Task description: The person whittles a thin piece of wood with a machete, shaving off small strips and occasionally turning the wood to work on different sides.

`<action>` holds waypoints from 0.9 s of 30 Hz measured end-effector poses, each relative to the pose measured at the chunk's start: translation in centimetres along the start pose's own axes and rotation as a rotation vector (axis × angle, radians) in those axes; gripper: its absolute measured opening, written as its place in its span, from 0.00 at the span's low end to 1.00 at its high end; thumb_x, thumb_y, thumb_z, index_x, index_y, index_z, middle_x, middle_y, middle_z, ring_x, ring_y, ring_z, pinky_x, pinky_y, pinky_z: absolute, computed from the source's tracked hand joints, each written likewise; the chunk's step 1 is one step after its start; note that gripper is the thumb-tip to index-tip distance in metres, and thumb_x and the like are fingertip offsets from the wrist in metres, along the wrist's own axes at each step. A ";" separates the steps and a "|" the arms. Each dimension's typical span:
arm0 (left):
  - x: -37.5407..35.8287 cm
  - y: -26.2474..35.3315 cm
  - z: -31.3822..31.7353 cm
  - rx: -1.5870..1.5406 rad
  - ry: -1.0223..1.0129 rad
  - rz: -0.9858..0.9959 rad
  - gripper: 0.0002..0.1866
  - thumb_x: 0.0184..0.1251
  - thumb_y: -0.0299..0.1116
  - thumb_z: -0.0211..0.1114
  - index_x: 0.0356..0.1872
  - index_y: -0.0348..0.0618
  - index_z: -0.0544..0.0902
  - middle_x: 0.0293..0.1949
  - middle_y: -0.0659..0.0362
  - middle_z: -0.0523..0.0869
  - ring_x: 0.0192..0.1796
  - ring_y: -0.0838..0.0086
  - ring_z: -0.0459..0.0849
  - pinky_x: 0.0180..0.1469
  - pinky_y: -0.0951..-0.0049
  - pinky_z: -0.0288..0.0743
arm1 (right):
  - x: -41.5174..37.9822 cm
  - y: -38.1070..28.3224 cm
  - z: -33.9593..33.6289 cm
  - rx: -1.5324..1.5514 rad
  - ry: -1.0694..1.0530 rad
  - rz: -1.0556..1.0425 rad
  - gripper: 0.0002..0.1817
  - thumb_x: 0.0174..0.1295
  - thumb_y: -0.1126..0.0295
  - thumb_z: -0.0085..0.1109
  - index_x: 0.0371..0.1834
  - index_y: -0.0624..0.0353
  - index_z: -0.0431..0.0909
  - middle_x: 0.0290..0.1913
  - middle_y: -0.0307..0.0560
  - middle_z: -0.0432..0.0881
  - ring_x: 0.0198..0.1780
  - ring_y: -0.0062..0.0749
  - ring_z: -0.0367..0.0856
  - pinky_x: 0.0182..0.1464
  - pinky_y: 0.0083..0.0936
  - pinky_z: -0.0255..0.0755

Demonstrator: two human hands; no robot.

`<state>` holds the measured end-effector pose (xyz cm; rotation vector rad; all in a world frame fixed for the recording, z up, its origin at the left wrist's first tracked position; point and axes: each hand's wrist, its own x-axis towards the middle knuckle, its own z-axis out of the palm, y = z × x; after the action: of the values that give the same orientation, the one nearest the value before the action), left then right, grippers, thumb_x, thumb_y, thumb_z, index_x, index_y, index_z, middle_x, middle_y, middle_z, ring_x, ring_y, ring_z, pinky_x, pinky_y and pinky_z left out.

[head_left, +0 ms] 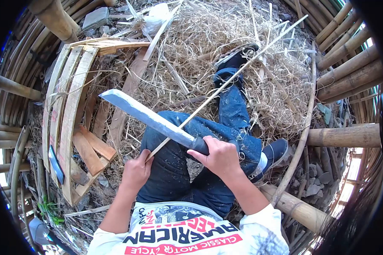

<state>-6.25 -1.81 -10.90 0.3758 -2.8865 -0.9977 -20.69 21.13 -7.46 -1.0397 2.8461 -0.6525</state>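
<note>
My right hand [217,156] is wrapped round the dark handle of a machete [147,117], whose broad blade points to the upper left. My left hand [137,171] grips the near end of a long thin bamboo strip [217,91]. From there the strip runs up and to the right, over my jeans [195,127] and past my shoe. The blade crosses the strip just beyond my left hand, over my thigh. Small curled shavings cling to the jeans.
A slatted wooden crate [74,100] lies at the left with a phone [56,164] on its edge. Curly shavings [183,55] cover the ground ahead. Bamboo poles [344,137] stand out at the right, and a white plastic bag [156,18] lies at the top.
</note>
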 end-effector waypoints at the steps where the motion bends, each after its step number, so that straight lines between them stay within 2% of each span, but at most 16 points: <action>1: 0.0 0.0 0.0 0.004 -0.006 -0.007 0.07 0.70 0.34 0.61 0.41 0.44 0.76 0.18 0.45 0.80 0.25 0.46 0.82 0.26 0.51 0.73 | 0.2 0.2 0.0 -0.007 0.008 -0.011 0.30 0.58 0.36 0.61 0.30 0.58 0.77 0.22 0.48 0.82 0.24 0.40 0.85 0.25 0.31 0.78; 8: 0.1 0.0 0.7 0.053 -0.031 -0.047 0.07 0.70 0.34 0.61 0.41 0.45 0.76 0.18 0.46 0.80 0.24 0.47 0.82 0.25 0.51 0.73 | 0.8 2.0 -0.8 -0.074 0.021 -0.041 0.30 0.55 0.36 0.64 0.30 0.57 0.77 0.23 0.48 0.83 0.25 0.40 0.85 0.28 0.30 0.79; 12: 0.1 -0.2 0.6 0.051 -0.008 -0.026 0.07 0.70 0.35 0.61 0.40 0.45 0.75 0.18 0.47 0.79 0.24 0.48 0.82 0.24 0.51 0.73 | 1.3 2.6 -2.0 -0.094 0.003 -0.044 0.30 0.56 0.37 0.64 0.30 0.57 0.77 0.23 0.48 0.82 0.25 0.41 0.85 0.27 0.33 0.78; 14: -0.1 -0.5 0.7 0.048 -0.005 -0.028 0.07 0.70 0.35 0.61 0.40 0.45 0.75 0.18 0.47 0.79 0.23 0.48 0.82 0.24 0.51 0.73 | 2.1 3.9 -3.2 -0.077 0.026 0.134 0.29 0.57 0.38 0.64 0.31 0.56 0.77 0.22 0.48 0.82 0.24 0.43 0.84 0.26 0.35 0.77; 18: 0.0 -0.3 0.8 0.049 -0.001 -0.016 0.07 0.70 0.36 0.61 0.40 0.45 0.74 0.17 0.48 0.79 0.23 0.49 0.82 0.23 0.52 0.72 | 3.3 8.6 -4.7 -0.093 0.113 0.351 0.26 0.61 0.40 0.62 0.30 0.56 0.77 0.20 0.52 0.81 0.25 0.51 0.84 0.28 0.42 0.76; 24: 0.5 -0.1 0.4 0.102 -0.023 0.010 0.07 0.71 0.36 0.61 0.38 0.46 0.73 0.17 0.49 0.79 0.23 0.50 0.82 0.23 0.53 0.72 | 3.3 9.6 -4.7 -0.109 0.183 0.375 0.26 0.62 0.42 0.62 0.30 0.58 0.78 0.20 0.54 0.81 0.25 0.54 0.83 0.28 0.42 0.75; 27: 0.5 0.2 0.4 0.105 -0.055 -0.006 0.07 0.71 0.35 0.61 0.38 0.46 0.73 0.18 0.50 0.79 0.23 0.50 0.82 0.23 0.53 0.73 | 2.5 6.6 -3.2 0.100 0.186 0.349 0.24 0.62 0.45 0.64 0.29 0.58 0.78 0.19 0.54 0.80 0.25 0.55 0.83 0.28 0.43 0.73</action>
<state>-6.86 -1.58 -11.07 0.3691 -2.9970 -0.8735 -27.23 25.28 -6.91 -0.4713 3.0011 -0.8830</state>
